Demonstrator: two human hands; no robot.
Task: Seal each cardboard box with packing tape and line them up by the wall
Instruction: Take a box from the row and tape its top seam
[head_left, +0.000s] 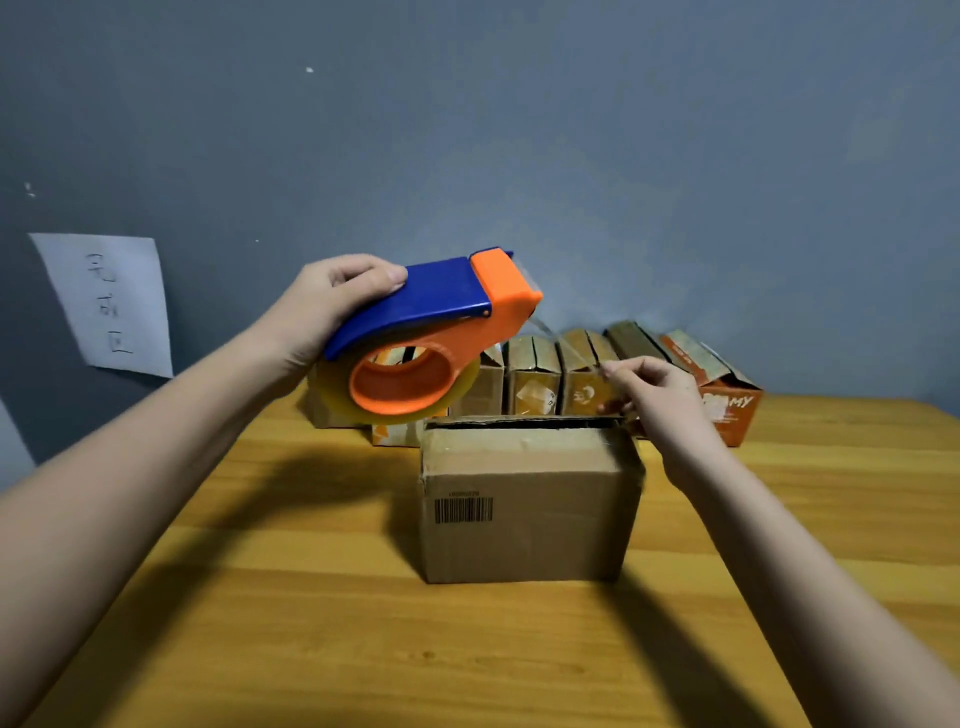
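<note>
A brown cardboard box (527, 512) with a barcode label stands on the wooden table (311, 623) in front of me, its top flaps nearly closed. My left hand (332, 306) grips a blue and orange tape dispenser (431, 332) with a roll of clear tape, held above and left of the box. A strip of clear tape (558, 338) runs from the dispenser's nose down to my right hand (657, 395), which pinches its free end above the box's far right corner.
Several small cardboard boxes (535, 379) stand in a row against the grey wall (571, 156), ending in an orange printed box (727, 400) at the right. A sheet of paper (111, 301) with handwriting is stuck to the wall at the left.
</note>
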